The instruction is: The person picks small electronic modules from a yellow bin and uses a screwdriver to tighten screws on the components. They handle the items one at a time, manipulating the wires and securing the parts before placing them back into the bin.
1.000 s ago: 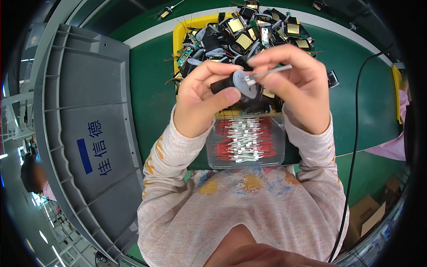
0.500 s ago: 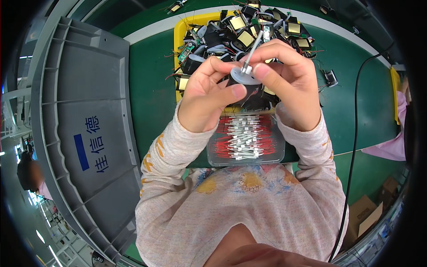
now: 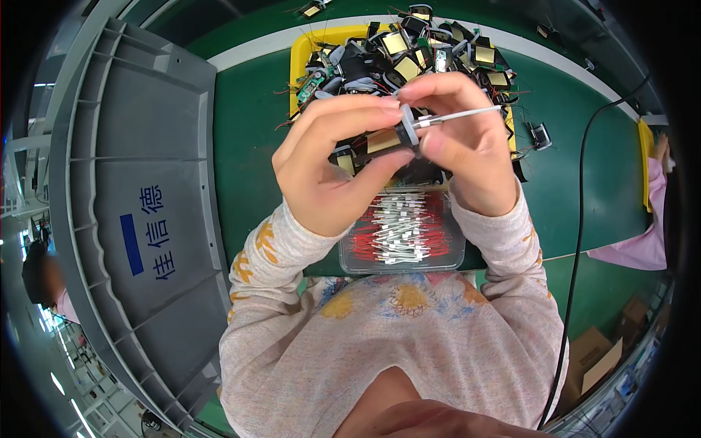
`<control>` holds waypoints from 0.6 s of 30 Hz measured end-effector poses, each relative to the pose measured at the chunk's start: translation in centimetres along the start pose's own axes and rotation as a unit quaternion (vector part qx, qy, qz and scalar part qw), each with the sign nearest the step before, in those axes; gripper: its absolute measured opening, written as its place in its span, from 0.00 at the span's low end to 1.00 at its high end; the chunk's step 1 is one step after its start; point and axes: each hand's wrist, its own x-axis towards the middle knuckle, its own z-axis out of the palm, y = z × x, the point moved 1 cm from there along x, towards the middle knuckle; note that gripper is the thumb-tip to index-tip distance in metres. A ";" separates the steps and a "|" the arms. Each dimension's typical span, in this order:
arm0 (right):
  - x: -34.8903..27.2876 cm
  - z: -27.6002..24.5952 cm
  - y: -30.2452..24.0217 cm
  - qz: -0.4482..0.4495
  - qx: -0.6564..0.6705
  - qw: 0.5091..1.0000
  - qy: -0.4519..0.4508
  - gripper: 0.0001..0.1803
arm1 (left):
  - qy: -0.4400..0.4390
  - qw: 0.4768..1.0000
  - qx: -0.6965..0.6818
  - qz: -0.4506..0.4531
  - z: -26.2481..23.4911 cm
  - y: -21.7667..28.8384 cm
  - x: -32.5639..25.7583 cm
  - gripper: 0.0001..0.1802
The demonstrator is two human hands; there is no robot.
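Between my hands, over the yellow bin, is a black housing with a grey round cap (image 3: 409, 125) and a cream pad on its side. My left hand (image 3: 328, 150) is closed around the housing, thumb below and fingers above. My right hand (image 3: 478, 135) is curled at the cap, index fingertip at its upper edge and thumb near its lower edge. A thin white stick-like piece with a white connector (image 3: 422, 123) juts from the cap toward the right, passing between the right thumb and index finger. How the connector joins the cap is too small to tell.
The yellow bin (image 3: 298, 69) is heaped with similar black parts and wires. Nearer me, a clear tray (image 3: 350, 261) holds many red-and-white leads (image 3: 405, 226). A grey crate (image 3: 139, 146) stands at left; a black cable (image 3: 582, 219) hangs at right. Another person's pink sleeve (image 3: 642, 219) shows far right.
The housing has turned from cap-up to cap facing right, and the white stick has swung from upright to pointing right. My left fingers now lie along the housing's top.
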 end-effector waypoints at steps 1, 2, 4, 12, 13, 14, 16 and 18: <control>-0.1 0.3 0.3 0.021 0.031 0.999 -0.011 0.20 | 0.027 0.999 -0.026 -0.009 0.2 0.1 -0.2 0.19; -0.2 0.4 0.6 0.020 0.042 0.999 -0.025 0.22 | 0.054 0.997 -0.051 -0.018 0.3 0.2 -0.3 0.17; -0.2 0.7 1.0 0.014 0.058 0.998 -0.024 0.23 | 0.085 0.992 -0.083 -0.032 0.5 0.2 -0.5 0.15; -0.1 -0.2 0.8 -0.118 -0.095 0.988 0.019 0.17 | -0.052 0.981 -0.123 -0.141 -0.7 0.2 0.1 0.11; 0.0 -0.4 0.6 -0.153 -0.157 0.975 0.024 0.17 | -0.054 0.958 -0.196 -0.202 -0.8 0.2 0.1 0.10; 0.0 -0.1 0.3 -0.162 -0.181 0.969 0.044 0.16 | -0.097 0.953 -0.201 -0.207 -1.1 -0.3 0.1 0.13; 0.1 -0.2 -0.4 -0.185 -0.281 0.942 0.006 0.16 | -0.118 0.913 -0.278 -0.275 -1.4 0.0 0.4 0.14; 0.1 -0.1 -0.7 -0.195 -0.335 0.922 -0.001 0.16 | -0.132 0.883 -0.329 -0.307 -1.5 0.0 0.4 0.13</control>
